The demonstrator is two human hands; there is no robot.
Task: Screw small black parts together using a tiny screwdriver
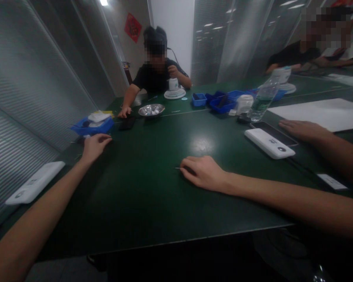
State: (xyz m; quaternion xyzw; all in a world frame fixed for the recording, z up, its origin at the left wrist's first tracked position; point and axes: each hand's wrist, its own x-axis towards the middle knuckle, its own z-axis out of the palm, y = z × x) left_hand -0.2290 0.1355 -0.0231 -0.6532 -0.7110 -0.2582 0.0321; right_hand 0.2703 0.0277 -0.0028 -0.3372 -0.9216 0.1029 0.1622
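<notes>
My right hand rests on the dark green table near its middle, fingers curled and pinched on a thin pin-like piece that sticks out to the left. My left hand reaches far to the left. Its fingers are curled together on the table just in front of a blue tray that holds white bits. What the left fingers hold, if anything, is hidden.
Another person's hand lies flat at the right beside a phone and a white power bank. Further back are a water bottle, blue bins, a metal bowl and a small fan. A seated person faces me. A white device lies at the left edge.
</notes>
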